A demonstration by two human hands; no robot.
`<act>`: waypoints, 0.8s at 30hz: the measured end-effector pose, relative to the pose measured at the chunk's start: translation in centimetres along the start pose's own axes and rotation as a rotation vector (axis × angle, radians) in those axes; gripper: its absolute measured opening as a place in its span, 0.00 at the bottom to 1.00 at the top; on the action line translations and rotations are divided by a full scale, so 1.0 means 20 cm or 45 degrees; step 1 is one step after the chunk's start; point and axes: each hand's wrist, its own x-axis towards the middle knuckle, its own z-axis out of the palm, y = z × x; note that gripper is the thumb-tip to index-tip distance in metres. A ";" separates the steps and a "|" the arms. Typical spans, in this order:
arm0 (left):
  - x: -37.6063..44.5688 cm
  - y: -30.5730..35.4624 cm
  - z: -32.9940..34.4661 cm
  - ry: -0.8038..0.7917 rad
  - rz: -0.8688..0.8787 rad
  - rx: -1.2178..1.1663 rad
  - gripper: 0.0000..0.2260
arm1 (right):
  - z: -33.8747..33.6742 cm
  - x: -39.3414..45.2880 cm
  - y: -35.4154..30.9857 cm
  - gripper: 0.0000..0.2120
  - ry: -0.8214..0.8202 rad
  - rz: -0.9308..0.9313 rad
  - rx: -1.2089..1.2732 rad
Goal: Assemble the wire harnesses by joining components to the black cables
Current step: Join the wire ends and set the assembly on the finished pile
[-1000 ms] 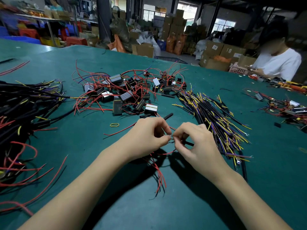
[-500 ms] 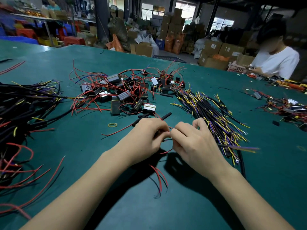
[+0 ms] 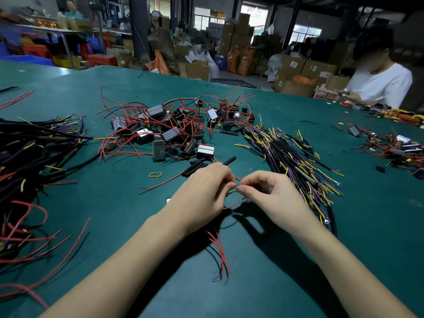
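Left hand and right hand both pinch red wire ends, tips touching; black cables at 2 o'clock, nearer right.

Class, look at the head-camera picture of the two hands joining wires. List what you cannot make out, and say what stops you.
- The joint itself: hidden by the fingertips of the left hand and right hand.
- What the left hand's grip holds besides red wires: covered by its own fingers.
- Black cable pile: cut off by the left edge.
- Box labels in the background: blurred, too small.
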 end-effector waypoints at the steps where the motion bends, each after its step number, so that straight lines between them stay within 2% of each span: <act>1: 0.00 0.00 0.00 -0.007 0.014 0.013 0.03 | 0.00 0.00 0.00 0.01 0.007 0.006 -0.001; 4: 0.01 0.01 0.00 -0.001 0.002 0.006 0.04 | 0.00 -0.01 -0.01 0.02 0.094 -0.189 -0.145; 8: 0.01 0.01 0.01 0.007 -0.078 -0.032 0.05 | 0.00 -0.03 -0.01 0.06 0.124 -0.590 -0.744; 11: 0.01 0.01 0.01 0.020 -0.140 -0.091 0.04 | 0.03 -0.04 -0.02 0.08 0.212 -0.723 -1.004; 13: 0.01 0.01 0.00 0.037 -0.177 -0.144 0.04 | 0.02 -0.05 -0.02 0.07 0.195 -0.720 -0.982; 17: 0.01 0.00 -0.01 0.038 -0.241 -0.211 0.04 | -0.01 -0.03 0.00 0.06 0.048 -0.553 -0.655; 24: 0.01 -0.01 -0.01 0.055 -0.234 -0.162 0.05 | 0.01 -0.03 0.00 0.04 0.019 -0.460 -0.402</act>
